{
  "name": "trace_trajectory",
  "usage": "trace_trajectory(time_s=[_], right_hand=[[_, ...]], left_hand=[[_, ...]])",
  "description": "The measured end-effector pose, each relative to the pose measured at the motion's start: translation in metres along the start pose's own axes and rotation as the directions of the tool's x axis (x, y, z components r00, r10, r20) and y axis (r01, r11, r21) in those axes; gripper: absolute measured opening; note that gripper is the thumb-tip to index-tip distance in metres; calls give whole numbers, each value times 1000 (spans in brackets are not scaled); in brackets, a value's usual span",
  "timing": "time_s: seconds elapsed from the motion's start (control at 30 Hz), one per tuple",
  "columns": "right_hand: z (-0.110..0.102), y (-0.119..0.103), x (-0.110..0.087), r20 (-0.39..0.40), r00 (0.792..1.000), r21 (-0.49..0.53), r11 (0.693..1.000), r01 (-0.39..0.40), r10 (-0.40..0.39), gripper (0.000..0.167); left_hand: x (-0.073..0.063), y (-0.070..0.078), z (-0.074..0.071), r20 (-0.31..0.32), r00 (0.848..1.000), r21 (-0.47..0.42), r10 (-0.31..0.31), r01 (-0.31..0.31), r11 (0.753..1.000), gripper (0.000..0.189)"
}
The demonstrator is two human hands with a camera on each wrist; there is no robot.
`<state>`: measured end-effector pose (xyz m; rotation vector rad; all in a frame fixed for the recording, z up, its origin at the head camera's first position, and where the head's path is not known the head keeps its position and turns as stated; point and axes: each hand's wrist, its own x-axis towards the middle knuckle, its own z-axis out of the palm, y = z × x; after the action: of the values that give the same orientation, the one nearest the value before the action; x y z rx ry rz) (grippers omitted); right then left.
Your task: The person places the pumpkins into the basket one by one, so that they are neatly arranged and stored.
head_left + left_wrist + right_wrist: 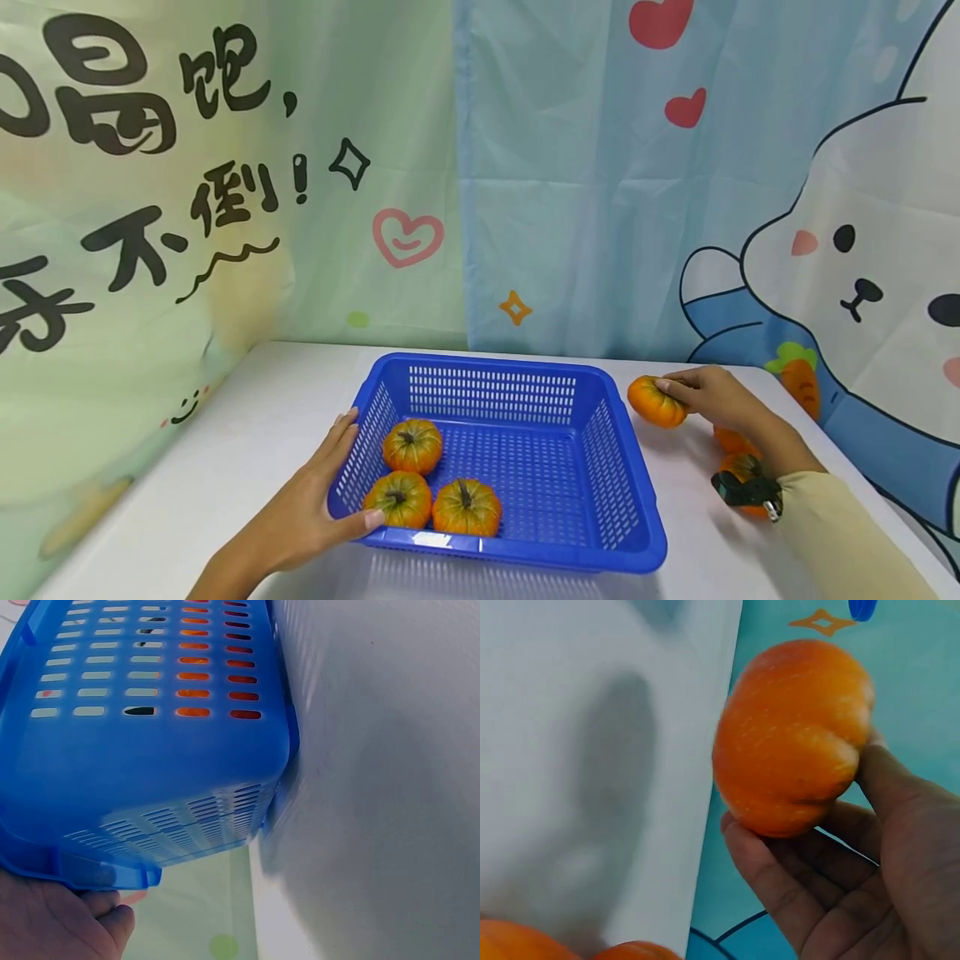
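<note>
A blue plastic basket (525,550) with slotted walls stands on the table, and three small orange pumpkins lie in its left part: one pumpkin (412,447) behind, another pumpkin (400,500) in the near left corner, a third pumpkin (467,508) beside that. My left hand (300,508) rests against the basket's left side, fingers extended along the rim and thumb at the near corner. Right of the basket, my right hand (708,396) holds another pumpkin (791,739) between thumb and fingers, above the tabletop.
More orange pumpkins (738,465) lie on the white table (285,392) to the right, partly hidden by my right forearm and its dark wrist camera (746,490). A printed curtain (540,208) hangs behind the table's back edge.
</note>
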<state>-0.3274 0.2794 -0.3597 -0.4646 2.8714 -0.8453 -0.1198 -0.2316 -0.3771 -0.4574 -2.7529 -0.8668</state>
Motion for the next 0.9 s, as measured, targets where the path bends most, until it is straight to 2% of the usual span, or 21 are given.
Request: trace_trajectory(time_s=[0.23, 0.5, 0.9], right_hand=[[-7, -18, 1, -76, 996, -44, 998, 42, -45, 65], [-14, -43, -1, -121, 987, -56, 993, 101, -108, 60], [-17, -82, -1, -120, 979, -55, 985, 162, -167, 60]], left_hand=[[0, 1, -1, 4, 1000, -10, 0, 0, 1000, 100], [0, 1, -1, 1, 1000, -13, 4, -4, 1000, 100], [1, 1, 0, 11, 1000, -9, -15, 15, 1000, 99]])
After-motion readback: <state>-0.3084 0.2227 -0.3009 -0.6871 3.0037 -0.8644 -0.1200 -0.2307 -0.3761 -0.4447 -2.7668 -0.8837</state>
